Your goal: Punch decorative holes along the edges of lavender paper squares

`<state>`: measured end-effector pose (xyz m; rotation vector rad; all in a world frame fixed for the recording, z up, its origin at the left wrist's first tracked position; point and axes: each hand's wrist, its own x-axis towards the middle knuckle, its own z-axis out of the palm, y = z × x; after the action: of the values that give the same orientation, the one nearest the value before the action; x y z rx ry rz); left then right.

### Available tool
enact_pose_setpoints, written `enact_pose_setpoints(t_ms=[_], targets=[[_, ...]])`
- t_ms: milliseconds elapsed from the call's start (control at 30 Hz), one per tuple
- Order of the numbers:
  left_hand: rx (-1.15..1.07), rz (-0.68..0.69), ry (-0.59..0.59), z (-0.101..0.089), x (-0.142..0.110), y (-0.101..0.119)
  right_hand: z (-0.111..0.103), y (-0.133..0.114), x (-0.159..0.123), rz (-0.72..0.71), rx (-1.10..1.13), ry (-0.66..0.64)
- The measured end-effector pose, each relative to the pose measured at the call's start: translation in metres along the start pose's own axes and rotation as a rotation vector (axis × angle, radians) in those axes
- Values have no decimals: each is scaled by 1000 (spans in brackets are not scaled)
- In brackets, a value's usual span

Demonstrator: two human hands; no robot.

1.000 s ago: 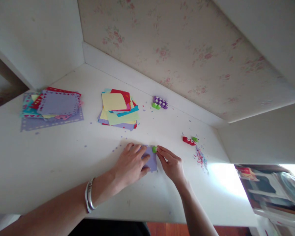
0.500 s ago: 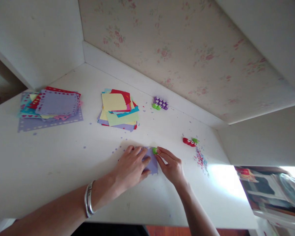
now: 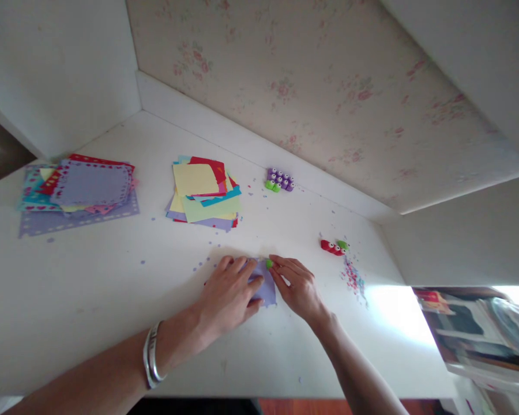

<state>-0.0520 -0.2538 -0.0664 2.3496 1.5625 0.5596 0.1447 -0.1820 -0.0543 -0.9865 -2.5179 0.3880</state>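
Note:
A sheet of purple paper [image 3: 265,290] lies on the white desk, partly hidden under my left hand [image 3: 231,291]. That hand rests on the sheet with its fingers spread. At the paper's upper right corner, my right hand [image 3: 296,283] pinches a small green craft punch [image 3: 269,263] between thumb and fingers. Most of the punch is covered by those fingertips. Along the sheet's top edge runs a row of small pale marks, too small to make out well.
Punched, decorated papers [image 3: 93,183] are piled at left, with plain coloured sheets [image 3: 196,180] nearby. Purple and green punches [image 3: 280,180] stand by the wall; red punches [image 3: 332,248] and another green one [image 3: 343,244] lie right, near scattered paper confetti [image 3: 353,278].
My right hand has shifted slightly left with the green punch, which shows less between the fingers. My left hand stays on the paper. The view has turned a little.

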Motion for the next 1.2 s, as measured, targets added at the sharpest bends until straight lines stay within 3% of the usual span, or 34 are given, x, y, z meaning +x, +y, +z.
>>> enact_pose_setpoints(t_ms=[233, 467, 833, 967, 1200], targets=[[10, -14, 11, -4, 2, 2, -12, 3, 6, 0, -100, -152], [23, -1, 39, -4, 3, 1, -14, 6, 8, 9, -87, -189], [0, 11, 57, -4, 1, 0, -4, 5, -11, 213, 60, 40], [-11, 8, 60, -3, 1, -1, -14, 9, -20, 310, 107, 116], [-41, 14, 74, -4, 1, -2, -36, 27, -48, 360, 60, 115]])
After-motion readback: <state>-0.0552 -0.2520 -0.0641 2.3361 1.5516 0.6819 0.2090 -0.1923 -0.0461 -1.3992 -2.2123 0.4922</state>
